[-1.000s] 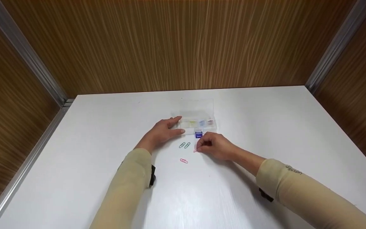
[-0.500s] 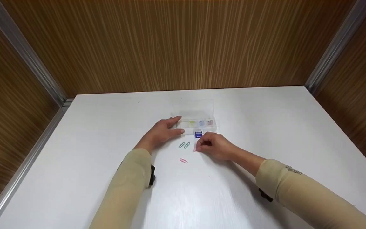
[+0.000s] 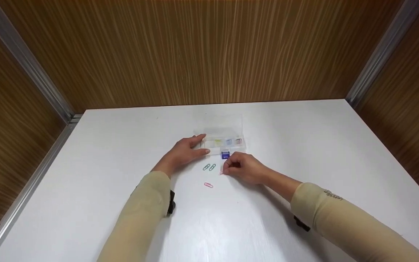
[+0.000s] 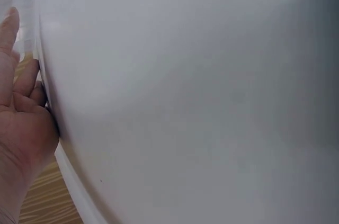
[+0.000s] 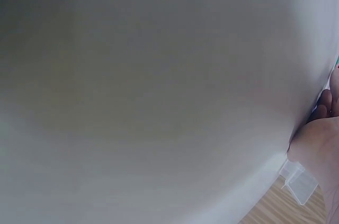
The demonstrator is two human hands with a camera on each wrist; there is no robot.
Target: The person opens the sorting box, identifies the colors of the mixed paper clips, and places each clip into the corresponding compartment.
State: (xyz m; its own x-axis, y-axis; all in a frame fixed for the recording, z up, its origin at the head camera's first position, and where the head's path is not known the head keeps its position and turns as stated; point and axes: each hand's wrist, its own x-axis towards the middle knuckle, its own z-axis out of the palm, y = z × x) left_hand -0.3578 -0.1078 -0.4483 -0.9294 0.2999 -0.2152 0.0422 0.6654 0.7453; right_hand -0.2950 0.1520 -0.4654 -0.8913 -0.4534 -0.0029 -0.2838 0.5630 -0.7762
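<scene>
A clear plastic compartment box (image 3: pixel 215 150) stands on the white table with its lid (image 3: pixel 224 123) raised at the back. Small yellow, blue and reddish items show inside. My left hand (image 3: pixel 184 151) holds its left end, thumb at the front and fingers toward the back; the left wrist view shows this hand (image 4: pixel 24 110) at the edge of the picture. With my right hand (image 3: pixel 245 168) I pinch a pink paper clip (image 3: pixel 221 173) at the tabletop, mostly hidden by the fingertips. Two green paper clips (image 3: pixel 209 167) and another pink paper clip (image 3: pixel 208 185) lie to the left.
A small dark blue item (image 3: pixel 225 155) sits at the box's front, just beyond my right fingers. Wood-grain panels (image 3: pixel 209 54) stand behind the white table (image 3: pixel 304 138) and on both sides.
The right hand keeps to nearly the same spot with the pink paper clip at its fingertips. The left hand stays on the box. The whole head view shifts slightly.
</scene>
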